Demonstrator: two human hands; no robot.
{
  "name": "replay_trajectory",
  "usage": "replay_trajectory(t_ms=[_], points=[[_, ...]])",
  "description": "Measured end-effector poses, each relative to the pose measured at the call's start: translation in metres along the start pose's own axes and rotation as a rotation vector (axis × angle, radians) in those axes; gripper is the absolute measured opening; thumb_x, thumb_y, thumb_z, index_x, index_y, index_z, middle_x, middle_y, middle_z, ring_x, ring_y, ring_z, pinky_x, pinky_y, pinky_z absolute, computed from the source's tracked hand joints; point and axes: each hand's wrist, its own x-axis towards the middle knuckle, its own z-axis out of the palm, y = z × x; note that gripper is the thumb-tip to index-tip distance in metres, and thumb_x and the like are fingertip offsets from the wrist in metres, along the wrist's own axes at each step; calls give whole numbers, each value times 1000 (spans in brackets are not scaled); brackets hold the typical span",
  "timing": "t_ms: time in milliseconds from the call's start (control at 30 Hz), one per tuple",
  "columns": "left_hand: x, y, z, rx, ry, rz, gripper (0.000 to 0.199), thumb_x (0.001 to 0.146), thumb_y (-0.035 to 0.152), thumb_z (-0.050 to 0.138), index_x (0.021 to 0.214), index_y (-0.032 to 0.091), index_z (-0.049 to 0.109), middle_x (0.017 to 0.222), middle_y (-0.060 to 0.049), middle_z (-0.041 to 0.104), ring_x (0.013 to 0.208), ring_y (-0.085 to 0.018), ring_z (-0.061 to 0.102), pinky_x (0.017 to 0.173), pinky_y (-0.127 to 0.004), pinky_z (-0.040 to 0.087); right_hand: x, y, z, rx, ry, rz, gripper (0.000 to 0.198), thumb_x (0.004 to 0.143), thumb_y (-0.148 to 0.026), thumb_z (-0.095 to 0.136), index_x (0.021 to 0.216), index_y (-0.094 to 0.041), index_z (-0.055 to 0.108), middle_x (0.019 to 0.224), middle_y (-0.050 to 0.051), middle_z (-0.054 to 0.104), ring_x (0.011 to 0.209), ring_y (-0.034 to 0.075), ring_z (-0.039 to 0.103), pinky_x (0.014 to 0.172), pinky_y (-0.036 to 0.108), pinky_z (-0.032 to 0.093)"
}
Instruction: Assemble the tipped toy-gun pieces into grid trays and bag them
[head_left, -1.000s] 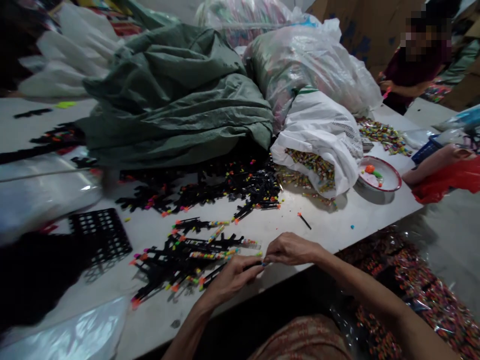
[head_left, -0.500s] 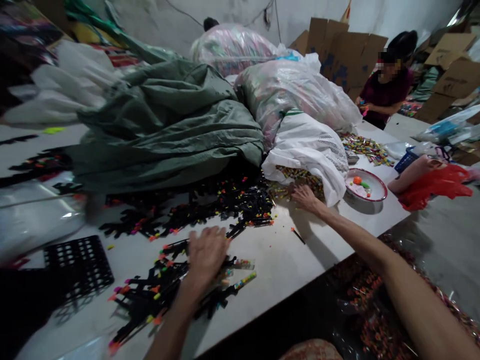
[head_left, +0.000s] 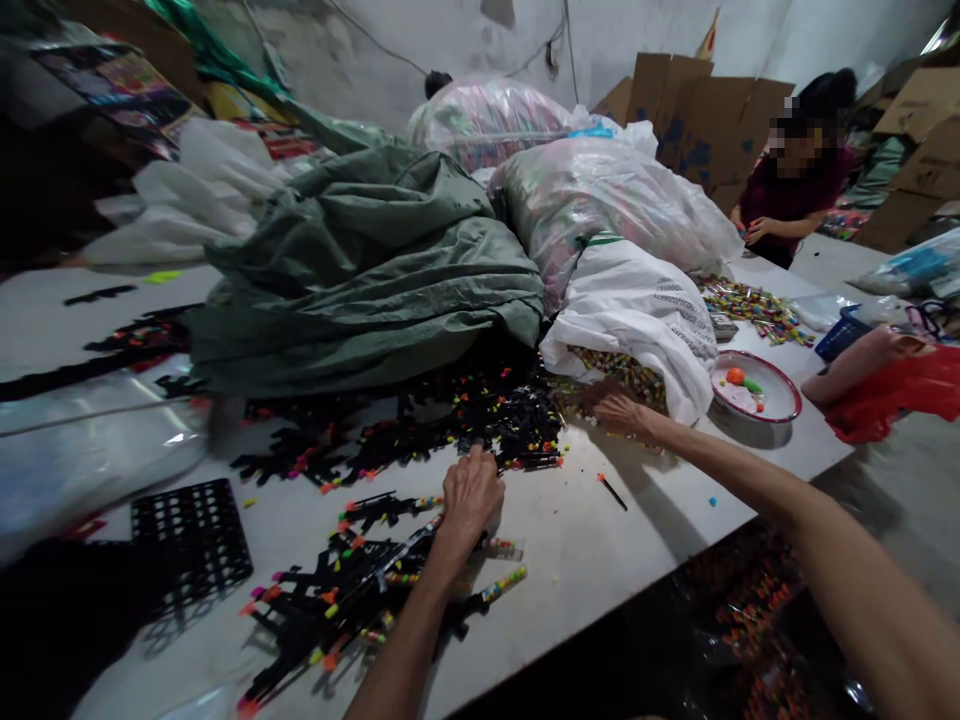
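The left hand (head_left: 471, 492) is resting palm-down on the near pile of black sticks (head_left: 352, 590), fingers loosely curled, though whether it is gripping one cannot be told. The right hand (head_left: 619, 410) is reaching far right, fingers spread into the colourful pieces (head_left: 626, 368) spilling from the white sack (head_left: 637, 305). Picking well probably means pinching few pieces, not scooping. The sticks are lying flat, long axes mostly running near-left to far-right.

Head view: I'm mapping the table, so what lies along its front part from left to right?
Black grid tray → left hand on black sticks → right hand at the white sack → red-rimmed plate.
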Motion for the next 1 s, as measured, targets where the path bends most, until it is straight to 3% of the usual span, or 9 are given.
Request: replay_trajectory(t_ms=[100, 233, 300, 433, 533, 633, 700, 833, 1000], points=[[5, 4, -7, 15, -8, 14, 33, 76, 11, 37, 100, 13, 60, 112, -16, 59, 106, -30, 54, 88, -40, 39, 7, -4, -1, 108, 6, 32, 31, 77, 0, 43, 99, -5, 64, 97, 19, 64, 84, 21, 52, 75, 32, 35], [12, 6, -12, 8, -12, 15, 33, 75, 9, 37, 100, 12, 60, 105, -16, 60, 101, -28, 56, 85, -38, 40, 6, -6, -5, 287, 7, 89, 12, 74, -7, 52, 75, -9, 64, 75, 9, 62, 69, 14, 48, 68, 27, 33], [14, 4, -13, -17, -20, -5, 32, 75, 10, 38, 99, 13, 60, 104, -15, 61, 100, -27, 57, 81, -36, 42, 1, -8, -7, 387, 31, 123, 15, 77, -12, 49, 68, -10, 60, 68, 5, 58, 65, 11, 45, 65, 24, 33], [6, -7, -19, -63, 41, -74, 26, 77, 15, 39, 94, 15, 59, 98, -12, 63, 96, -26, 59, 76, -33, 43, -16, -24, -11, 577, 121, 180, 12, 82, -17, 47, 80, -11, 57, 76, 4, 58, 68, 11, 46, 61, 23, 35], [-11, -11, -24, -164, 134, -151, 25, 79, 19, 40, 96, 16, 58, 94, -10, 64, 88, -24, 61, 74, -32, 42, -40, -52, -12, 744, 143, 164, 14, 86, -23, 45, 92, -13, 53, 76, 2, 57, 65, 11, 49, 57, 21, 38], [-30, -4, -29, -440, 157, -207, 27, 79, 23, 44, 101, 19, 58, 79, -3, 65, 72, -18, 59, 66, -28, 41, -64, -86, -16, 1161, 100, 121, 24, 88, -38, 47, 95, -15, 49, 69, -2, 54, 56, 9, 47, 49, 19, 37], [-42, 6, -30, -744, 67, -185, 31, 76, 24, 48, 104, 20, 59, 67, 2, 61, 62, -15, 56, 61, -25, 40, -75, -106, -22, 1401, 56, 83, 30, 85, -45, 52, 94, -16, 50, 69, -2, 54, 55, 8, 46, 48, 18, 36], [-60, 25, -28, -1252, -150, -95, 29, 76, 34, 54, 95, 15, 64, 64, 2, 60, 59, -14, 54, 56, -24, 41, -85, -130, -36, 1477, 38, 72, 30, 80, -44, 60, 84, -15, 57, 73, 0, 55, 59, 9, 46, 52, 19, 38], [-75, 27, -27, -1435, -210, -85, 26, 75, 39, 61, 85, 14, 63, 69, 0, 64, 63, -12, 56, 60, -23, 43, -90, -138, -44, 1502, 19, 96, 21, 78, -34, 62, 87, -15, 60, 75, 0, 56, 62, 9, 49, 55, 20, 37]])
